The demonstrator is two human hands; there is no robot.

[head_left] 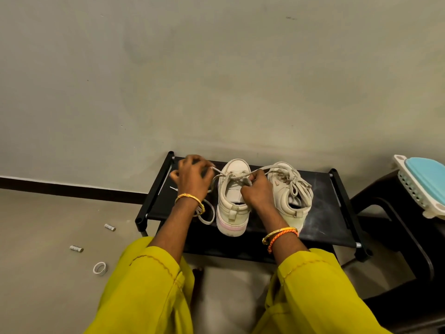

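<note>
L grip (192, 175), R grip (256, 191) pinch flat lace (217, 170) of smooth cream sneaker (228, 208).

Yellow-green sleeves (154, 285), gold bangles (190, 199) on both wrists, an orange cord (282, 238) on the right.

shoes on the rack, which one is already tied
The right-hand shoe: its lace sits in a bow. The other shoe has a loose lace, gripped by the left hand and right hand.

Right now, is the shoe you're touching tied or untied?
Untied. The left hand and right hand each hold a loose end of the lace on the shoe; no bow shows.
</note>
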